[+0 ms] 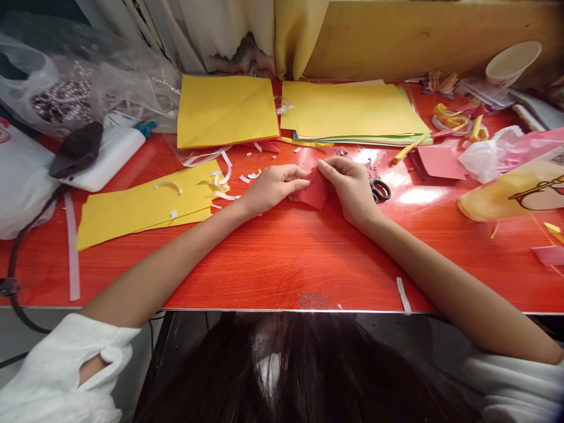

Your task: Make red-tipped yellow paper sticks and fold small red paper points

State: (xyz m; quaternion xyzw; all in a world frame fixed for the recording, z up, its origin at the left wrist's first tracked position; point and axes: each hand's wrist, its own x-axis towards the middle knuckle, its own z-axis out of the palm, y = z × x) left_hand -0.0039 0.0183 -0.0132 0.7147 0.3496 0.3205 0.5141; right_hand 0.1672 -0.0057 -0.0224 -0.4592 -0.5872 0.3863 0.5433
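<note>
A small piece of red paper (315, 194) with fold lines is held up between both hands, over the middle of the red table. My left hand (277, 187) pinches its left edge between thumb and fingers. At its upper right corner, my right hand (350, 185) grips with thumb and forefinger. Black-handled scissors (381, 190) lie just beyond my right hand, their blades hidden behind it. White paper scraps (227, 191) are scattered left of my left hand, some resting on yellow paper strips (150, 202).
Two stacks of coloured paper, a left yellow stack (227, 111) and a right stack (348, 111), lie at the back. Folded red paper (440, 163), a plastic cup (511, 191) and a white cup (513, 63) are on the right. Plastic bags (26, 176) and a white device (110, 155) crowd the left.
</note>
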